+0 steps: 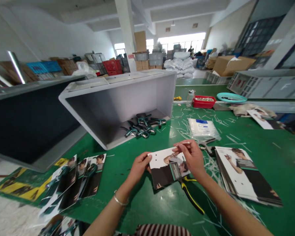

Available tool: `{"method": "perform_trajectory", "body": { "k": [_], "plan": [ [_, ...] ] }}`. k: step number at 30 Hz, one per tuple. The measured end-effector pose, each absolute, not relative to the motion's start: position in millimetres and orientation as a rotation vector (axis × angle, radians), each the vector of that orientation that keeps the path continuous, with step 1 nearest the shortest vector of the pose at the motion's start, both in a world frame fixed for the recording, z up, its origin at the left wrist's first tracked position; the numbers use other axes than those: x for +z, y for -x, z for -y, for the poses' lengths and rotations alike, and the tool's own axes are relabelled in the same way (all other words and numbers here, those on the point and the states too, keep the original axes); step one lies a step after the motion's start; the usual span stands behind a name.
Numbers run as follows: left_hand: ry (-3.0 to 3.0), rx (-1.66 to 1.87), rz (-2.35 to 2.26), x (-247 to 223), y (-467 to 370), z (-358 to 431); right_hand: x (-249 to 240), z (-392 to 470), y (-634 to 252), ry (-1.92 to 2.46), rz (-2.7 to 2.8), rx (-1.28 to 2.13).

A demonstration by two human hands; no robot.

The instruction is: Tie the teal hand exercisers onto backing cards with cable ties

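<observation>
A printed card [159, 170] with small punched holes is tilted in front of me. My left hand [140, 165] pinches its left edge, thumb on the front. Over the card's right end, my right hand [193, 159] has its fingers closed on a thin white strip [186, 143] that looks like a cable tie; most of it is hidden. Partly under the card lie pliers with yellow and black handles [193, 198]. At the right is a stack of similar cards [245, 177]. Behind my right hand are grey metal pliers [206, 147].
A grey crate [118, 82] on its side holds several teal and black hand tools [144, 126]. Cards with tools attached [88, 177] lie at left. Farther back are a bag of white strips [203, 127], a red tray [204, 102] and a turquoise dish [231, 97]. White offcuts litter the green table.
</observation>
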State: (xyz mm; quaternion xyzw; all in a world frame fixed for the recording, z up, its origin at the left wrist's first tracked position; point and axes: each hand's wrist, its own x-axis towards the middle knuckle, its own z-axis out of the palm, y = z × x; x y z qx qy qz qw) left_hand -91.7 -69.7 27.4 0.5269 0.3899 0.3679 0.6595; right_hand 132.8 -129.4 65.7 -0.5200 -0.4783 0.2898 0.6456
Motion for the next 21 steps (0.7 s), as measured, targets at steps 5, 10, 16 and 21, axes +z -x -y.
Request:
{"method": "perform_trajectory", "body": {
  "k": [5,10,16,21],
  "plan": [
    [-1.152,0.798,-0.870,23,93,73,66,145,-106,1.275,1.360,0.451],
    [-1.136,0.751,-0.824,27,102,75,50,141,-93,1.297,1.527,0.279],
    [-1.093,0.773,-0.833,19,121,75,46,136,-80,1.230,1.726,0.095],
    [-1.054,0.768,-0.852,11,130,68,43,129,-76,1.235,1.755,0.041]
  ]
}}
